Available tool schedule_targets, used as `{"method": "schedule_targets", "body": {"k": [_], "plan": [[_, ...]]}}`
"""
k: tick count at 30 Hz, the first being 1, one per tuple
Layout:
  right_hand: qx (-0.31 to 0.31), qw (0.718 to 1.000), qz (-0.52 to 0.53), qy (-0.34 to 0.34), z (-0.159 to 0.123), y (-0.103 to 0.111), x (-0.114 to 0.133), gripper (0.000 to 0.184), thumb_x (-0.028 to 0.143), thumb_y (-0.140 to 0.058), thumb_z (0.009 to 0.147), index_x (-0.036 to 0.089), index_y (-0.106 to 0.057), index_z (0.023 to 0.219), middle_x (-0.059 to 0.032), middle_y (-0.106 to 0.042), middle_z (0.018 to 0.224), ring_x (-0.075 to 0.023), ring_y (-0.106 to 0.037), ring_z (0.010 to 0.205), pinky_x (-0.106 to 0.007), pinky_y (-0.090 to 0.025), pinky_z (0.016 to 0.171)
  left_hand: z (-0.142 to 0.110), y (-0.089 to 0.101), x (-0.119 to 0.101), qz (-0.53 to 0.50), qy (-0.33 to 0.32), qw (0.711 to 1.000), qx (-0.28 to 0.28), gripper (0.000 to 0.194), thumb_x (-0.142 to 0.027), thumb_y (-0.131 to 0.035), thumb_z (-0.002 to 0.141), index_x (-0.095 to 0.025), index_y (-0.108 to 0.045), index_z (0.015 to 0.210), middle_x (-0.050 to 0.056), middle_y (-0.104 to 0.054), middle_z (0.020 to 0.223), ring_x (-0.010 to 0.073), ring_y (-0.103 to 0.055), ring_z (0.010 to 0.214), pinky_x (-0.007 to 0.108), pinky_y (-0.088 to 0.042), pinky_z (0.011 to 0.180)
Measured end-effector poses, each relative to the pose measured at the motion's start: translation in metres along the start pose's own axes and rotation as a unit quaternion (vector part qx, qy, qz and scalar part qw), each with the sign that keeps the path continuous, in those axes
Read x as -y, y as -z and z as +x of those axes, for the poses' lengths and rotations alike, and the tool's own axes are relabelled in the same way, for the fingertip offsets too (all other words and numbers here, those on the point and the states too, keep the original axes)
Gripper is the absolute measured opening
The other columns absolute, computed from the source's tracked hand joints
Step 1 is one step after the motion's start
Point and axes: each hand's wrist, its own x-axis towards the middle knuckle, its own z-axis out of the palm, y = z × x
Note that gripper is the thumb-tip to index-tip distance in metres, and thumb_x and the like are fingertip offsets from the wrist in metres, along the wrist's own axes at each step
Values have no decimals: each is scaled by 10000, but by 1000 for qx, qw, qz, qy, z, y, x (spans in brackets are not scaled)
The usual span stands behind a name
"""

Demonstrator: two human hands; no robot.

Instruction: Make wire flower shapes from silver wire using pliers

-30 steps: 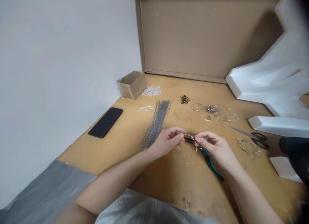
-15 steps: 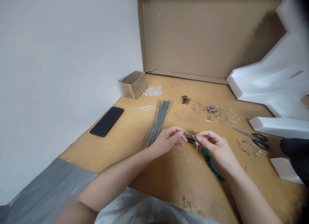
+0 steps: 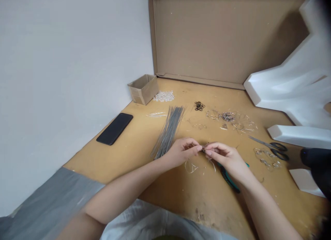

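My left hand (image 3: 183,151) pinches a thin silvery wire (image 3: 202,147) between thumb and fingertips. From the other side my right hand (image 3: 224,158) grips the same wire, its fingertips almost meeting those of the left. Most of the wire is hidden by the fingers. Below the hands, loose curved wire pieces (image 3: 190,168) lie on the table. Partly covered by my right hand and wrist are green-handled pliers (image 3: 229,179). A bundle of straight grey wires (image 3: 169,129) lies just beyond my left hand.
Behind are a cardboard box (image 3: 144,90), clear beads (image 3: 164,96), black rings (image 3: 199,106) and tangled wire (image 3: 229,117). Scissors (image 3: 275,148) and wire loops (image 3: 266,160) lie right, beside white foam (image 3: 297,135). A black phone (image 3: 115,128) rests left. Tall cardboard (image 3: 227,40) bounds the back.
My hands have come closer together, and the wire loop that showed between them is now mostly hidden by the fingers. More of the pliers is covered by my right hand.
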Motion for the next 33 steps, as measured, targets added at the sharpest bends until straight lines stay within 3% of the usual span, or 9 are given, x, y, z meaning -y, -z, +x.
{"method": "schedule_targets", "body": {"k": [6,12,16,20,30,33], "plan": [[5,1000,5,-16,-1,-2,5,276,436,-683,703,191,-657,828,-18,-638,687,-140,-568,671,-267,-438,662,0,1,0,8,-5,1000,19,325,-421,-522,816,-116,-606,738,26,-587,684,94,-550,618,221,-439,627],[4,997,71,-22,-1,-1,7,323,423,-672,726,211,-607,960,-52,-670,900,-136,-601,706,-297,-463,738,0,0,0,15,-8,999,-39,310,-416,-523,815,-133,-612,727,11,-583,667,88,-545,597,213,-427,613],[-22,996,77,-37,0,0,6,418,414,-687,712,206,-571,1056,-65,-673,904,-152,-617,726,-321,-474,756,1,2,2,17,-12,995,-96,317,-422,-506,826,-138,-621,745,8,-589,637,92,-543,603,214,-432,624],[-9,997,48,-53,0,0,5,477,385,-723,672,185,-581,1080,-85,-693,913,-161,-619,759,-329,-469,783,3,3,1,2,-19,991,-131,304,-407,-521,819,-132,-614,729,11,-594,659,90,-551,598,218,-443,623],[-22,999,43,-19,0,-4,-1,427,449,-702,663,178,-656,990,-84,-708,829,-145,-608,649,-294,-491,638,3,1,5,-22,44,995,-84,251,-389,-571,780,-140,-546,758,-5,-583,591,95,-562,566,219,-450,592],[-28,999,28,-19,0,-5,-1,424,458,-695,661,175,-664,976,-80,-706,810,-142,-600,630,-295,-493,625,3,1,7,-35,48,995,-75,243,-370,-600,757,-152,-527,834,3,-609,698,86,-567,569,212,-441,575]]}}
